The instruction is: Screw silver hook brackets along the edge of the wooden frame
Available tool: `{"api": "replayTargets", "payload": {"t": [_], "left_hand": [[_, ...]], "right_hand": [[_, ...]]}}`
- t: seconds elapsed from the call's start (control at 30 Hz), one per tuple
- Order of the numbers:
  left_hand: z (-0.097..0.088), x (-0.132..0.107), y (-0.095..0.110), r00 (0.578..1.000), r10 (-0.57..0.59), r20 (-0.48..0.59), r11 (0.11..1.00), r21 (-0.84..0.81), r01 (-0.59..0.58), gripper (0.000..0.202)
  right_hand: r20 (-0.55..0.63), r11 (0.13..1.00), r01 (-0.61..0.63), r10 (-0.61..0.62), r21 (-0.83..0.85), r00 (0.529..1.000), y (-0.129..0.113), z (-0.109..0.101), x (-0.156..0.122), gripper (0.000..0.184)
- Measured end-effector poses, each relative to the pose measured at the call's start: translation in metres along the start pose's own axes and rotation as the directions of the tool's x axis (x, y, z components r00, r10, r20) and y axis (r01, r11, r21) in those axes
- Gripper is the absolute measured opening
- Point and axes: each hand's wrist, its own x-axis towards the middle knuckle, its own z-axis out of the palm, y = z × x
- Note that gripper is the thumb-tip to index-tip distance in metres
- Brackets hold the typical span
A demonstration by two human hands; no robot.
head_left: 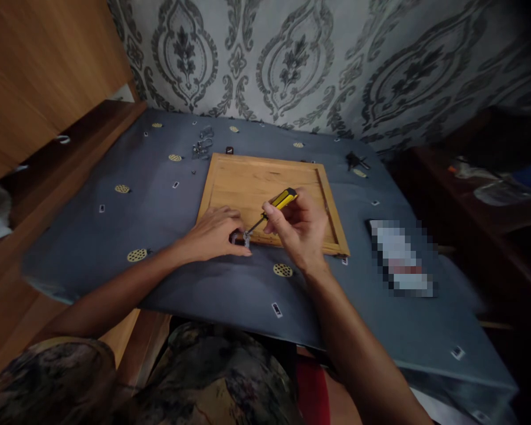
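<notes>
The right hand (298,227) grips a yellow-and-black screwdriver (285,200), the thumb laid along the handle and the fingers curled behind it. The shank slants down from those fingers towards the left hand's, with its tip at a small metallic fitting (246,241). The left hand (221,231) grasps that fitting between the thumb, on the near side, and the curled fingers; its exact form is partly hidden. Directly under and beyond both sets of fingers lies a framed wooden panel (248,177), its near edge beside the fitting. Well beyond the left fingers, a cluster of small fittings (202,147) rests on the pineapple-print tablecloth (154,189), with a small black item (229,150) just right of it. Beyond and right of the right fingers lies a black object (356,161), kind unclear. Further right of them, nearer the body, is a pixelated item (400,257).
</notes>
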Motion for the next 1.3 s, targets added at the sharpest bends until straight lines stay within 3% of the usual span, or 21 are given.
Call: {"api": "replayTargets", "payload": {"t": [0.37,0.63,0.93,1.03,1.2,1.3], "left_hand": [[0.001,0.0,-0.003,0.999,0.033,-0.027,0.999,-0.018,-0.033,0.038],[0.003,0.0,-0.004,0.999,0.014,-0.033,0.998,-0.066,-0.017,0.035],[0.003,0.0,-0.003,0.999,0.024,-0.031,0.999,-0.028,-0.025,0.038],[0.003,0.0,-0.004,0.999,0.027,-0.03,0.999,-0.03,-0.028,0.037],[0.003,0.0,-0.004,0.999,0.019,-0.028,0.999,-0.028,-0.02,0.039],[0.002,0.0,-0.003,1.0,0.016,-0.018,0.999,-0.038,-0.017,0.037]], "right_hand": [[0.196,0.999,-0.028,0.024,0.017,0.98,-0.007,-0.012,0.004,0.035],[0.075,1.0,-0.03,0.03,0.002,0.997,-0.001,-0.003,0.001,0.042],[0.208,0.999,-0.046,0.039,0.03,0.977,-0.006,-0.011,0.005,0.034],[0.148,0.998,-0.048,0.042,0.032,0.988,-0.005,-0.007,0.003,0.037],[-0.103,0.998,0.056,-0.056,-0.001,0.993,-0.007,-0.001,0.0,0.038],[-0.137,0.998,0.064,-0.066,-0.013,0.988,-0.009,-0.003,0.002,0.041]]}}
